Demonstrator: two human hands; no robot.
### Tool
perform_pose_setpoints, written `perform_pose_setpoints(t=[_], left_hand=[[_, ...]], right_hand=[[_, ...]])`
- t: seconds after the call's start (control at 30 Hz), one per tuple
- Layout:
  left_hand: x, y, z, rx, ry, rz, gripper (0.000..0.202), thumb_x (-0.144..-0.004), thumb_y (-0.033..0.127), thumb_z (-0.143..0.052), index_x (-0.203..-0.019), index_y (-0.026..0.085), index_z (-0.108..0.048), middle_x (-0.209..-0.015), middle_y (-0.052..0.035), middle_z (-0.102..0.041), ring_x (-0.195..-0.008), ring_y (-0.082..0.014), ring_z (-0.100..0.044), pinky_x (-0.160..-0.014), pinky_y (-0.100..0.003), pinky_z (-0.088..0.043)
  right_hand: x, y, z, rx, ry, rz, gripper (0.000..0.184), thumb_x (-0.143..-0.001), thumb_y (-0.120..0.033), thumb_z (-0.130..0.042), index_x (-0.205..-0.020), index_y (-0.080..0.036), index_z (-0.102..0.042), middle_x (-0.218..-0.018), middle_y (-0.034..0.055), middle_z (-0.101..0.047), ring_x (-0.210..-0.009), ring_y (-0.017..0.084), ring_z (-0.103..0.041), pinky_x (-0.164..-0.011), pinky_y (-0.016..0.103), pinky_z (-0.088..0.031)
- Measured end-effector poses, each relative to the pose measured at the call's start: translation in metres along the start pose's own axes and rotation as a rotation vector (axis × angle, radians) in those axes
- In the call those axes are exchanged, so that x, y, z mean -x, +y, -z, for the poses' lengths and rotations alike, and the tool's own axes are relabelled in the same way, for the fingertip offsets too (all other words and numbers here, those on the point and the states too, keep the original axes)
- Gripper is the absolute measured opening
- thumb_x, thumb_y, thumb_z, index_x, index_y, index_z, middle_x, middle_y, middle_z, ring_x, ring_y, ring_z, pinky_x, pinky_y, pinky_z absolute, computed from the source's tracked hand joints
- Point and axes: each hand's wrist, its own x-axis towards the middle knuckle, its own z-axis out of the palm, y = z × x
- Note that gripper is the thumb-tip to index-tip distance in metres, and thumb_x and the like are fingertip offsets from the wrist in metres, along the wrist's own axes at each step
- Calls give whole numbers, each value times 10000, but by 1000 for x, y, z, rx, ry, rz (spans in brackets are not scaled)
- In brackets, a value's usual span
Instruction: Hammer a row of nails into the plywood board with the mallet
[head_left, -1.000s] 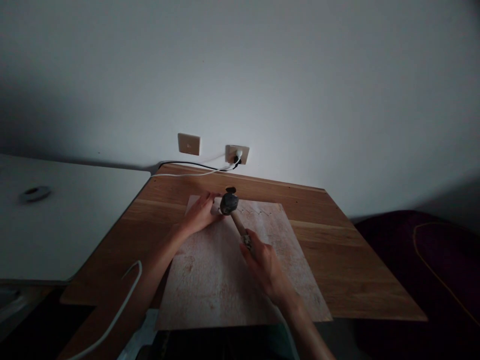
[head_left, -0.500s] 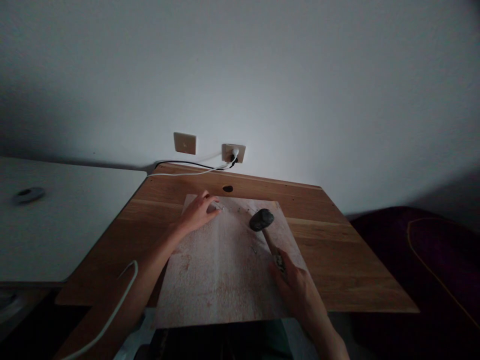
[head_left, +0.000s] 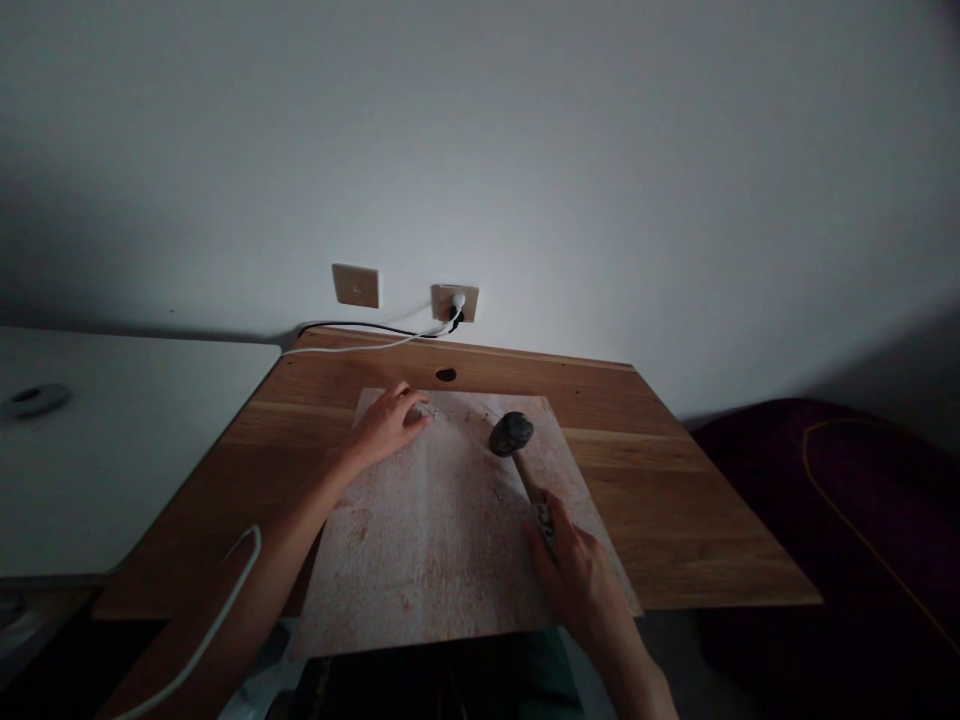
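Observation:
My right hand (head_left: 574, 570) is wrapped round the handle of a mallet (head_left: 511, 433) with a dark, blocky head. The mallet head hovers over the far right part of a pale, worn wooden board (head_left: 420, 560). My left hand (head_left: 386, 425) rests at the board's far left corner, thumb and index finger apart around small, thin, pale nail-like pieces (head_left: 427, 409). Two small nails (head_left: 477, 414) show near the far edge, between my left hand and the mallet. Another nail (head_left: 498, 494) lies on the board nearer the middle.
The board lies on a wooden desk (head_left: 675, 520) against a white wall. At the back are a cable hole (head_left: 445, 375), a socket with plugs (head_left: 456, 303) and cables. A white cabinet top (head_left: 112, 450) adjoins on the left. A white cord (head_left: 217, 630) crosses my left forearm. Dark purple furniture (head_left: 862, 500) stands right.
The whole view has shifted slightly, so things sit a little further left. Both hands keep nearly the same places over the board, the mallet still in my right hand.

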Motion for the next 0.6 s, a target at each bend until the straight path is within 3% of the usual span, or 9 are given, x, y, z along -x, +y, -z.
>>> perform_pose_setpoints(t=[0.37, 0.5, 0.6], left_hand=[[0, 0, 0, -1, -7, 6, 217, -934, 289, -686, -1142, 228, -682, -1063, -61, -604, -965, -229, -648, -894, -396, -553], [-1, 1, 0, -6, -21, 5, 220, -938, 282, -682, -1149, 219, -681, -1053, -60, -601, -965, -232, -650, -905, -396, -551], [0, 0, -1, -6, -14, 9, 227, -935, 275, -685, -1154, 217, -677, -1056, -59, -598, -968, -236, -650, -904, -398, -551]], right_hand=[[-3, -1, 8, -5, -103, -61, 496, -1064, -385, -409, -1463, -126, -547, -972, 182, -817, -811, 328, -785, -696, 401, -596], [-13, 5, 20, -2, -172, -21, 348, -1028, -344, -478, -1293, -217, -665, -1082, 154, -813, -949, 324, -781, -804, 402, -585], [-27, -1, 31, 26, -241, -47, 327, -1043, -350, -460, -1235, -180, -663, -1110, 184, -800, -992, 346, -777, -802, 408, -561]])
